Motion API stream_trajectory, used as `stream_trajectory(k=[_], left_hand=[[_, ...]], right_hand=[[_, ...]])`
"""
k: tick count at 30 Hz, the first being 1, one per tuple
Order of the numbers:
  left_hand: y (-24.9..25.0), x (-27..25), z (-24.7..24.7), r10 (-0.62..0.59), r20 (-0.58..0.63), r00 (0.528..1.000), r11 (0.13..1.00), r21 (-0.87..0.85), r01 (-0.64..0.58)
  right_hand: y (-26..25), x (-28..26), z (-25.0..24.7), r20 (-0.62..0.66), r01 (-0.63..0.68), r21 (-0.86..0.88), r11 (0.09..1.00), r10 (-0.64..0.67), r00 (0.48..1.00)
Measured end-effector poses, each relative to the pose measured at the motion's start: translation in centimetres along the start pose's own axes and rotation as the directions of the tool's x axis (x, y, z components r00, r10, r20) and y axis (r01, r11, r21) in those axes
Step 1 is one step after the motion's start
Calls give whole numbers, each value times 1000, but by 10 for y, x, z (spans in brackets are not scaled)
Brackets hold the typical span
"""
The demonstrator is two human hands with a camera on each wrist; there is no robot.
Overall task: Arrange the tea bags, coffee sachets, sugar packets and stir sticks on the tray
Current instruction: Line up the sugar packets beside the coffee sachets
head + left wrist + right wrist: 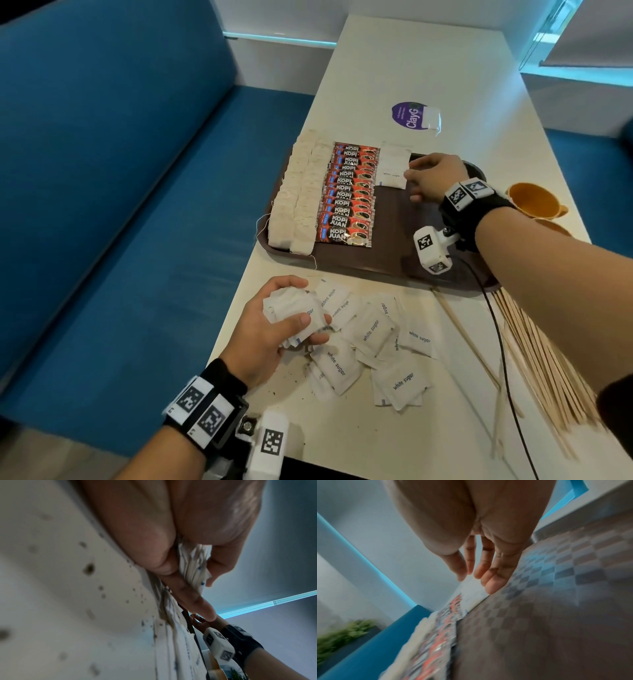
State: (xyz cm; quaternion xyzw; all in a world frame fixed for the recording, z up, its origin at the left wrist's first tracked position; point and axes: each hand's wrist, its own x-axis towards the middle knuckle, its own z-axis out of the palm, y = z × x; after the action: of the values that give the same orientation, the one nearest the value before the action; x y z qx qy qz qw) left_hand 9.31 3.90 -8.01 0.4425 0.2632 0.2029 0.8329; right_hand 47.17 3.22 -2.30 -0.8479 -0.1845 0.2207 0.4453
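Since sugar packets (392, 165) are light, limp and slippery, pinch edges: left hand (270, 329) grips a bundle (294, 308), right hand (432, 176) lies open, fingers relaxed, beside them.

Left hand (274, 329) fingers curled, clutching bundle; right hand (432, 176) extended forward, fingers (494, 580) straight, relaxed.

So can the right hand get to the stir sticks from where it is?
Probably yes. The right hand is open over the tray, holding nothing, and the stir sticks lie uncovered on the table beneath that forearm, so it would only need to pull back.
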Motion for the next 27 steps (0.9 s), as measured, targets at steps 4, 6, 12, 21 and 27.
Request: stream_trajectory(k=[4, 6, 12, 21, 27], left_hand=[[4, -2, 2, -23, 10, 1000, 1000, -10, 23], [3, -3, 2, -31, 5, 999, 999, -18, 32], [12, -12, 12, -77, -78, 994, 996, 48, 81], [20, -44, 37, -105, -19, 994, 991, 87, 106], [12, -64, 55, -159, -55, 986, 987, -10, 159]], right_hand=[[-5, -71, -1, 102, 117, 63, 991, -123, 987], [-4, -121, -1, 181, 151, 111, 982, -169, 969], [25, -243, 13, 331, 147, 155, 977, -191, 924], [62, -312, 27, 221, 160, 388, 908, -260, 940], [75, -325, 11, 234, 94, 437, 894, -214, 949]])
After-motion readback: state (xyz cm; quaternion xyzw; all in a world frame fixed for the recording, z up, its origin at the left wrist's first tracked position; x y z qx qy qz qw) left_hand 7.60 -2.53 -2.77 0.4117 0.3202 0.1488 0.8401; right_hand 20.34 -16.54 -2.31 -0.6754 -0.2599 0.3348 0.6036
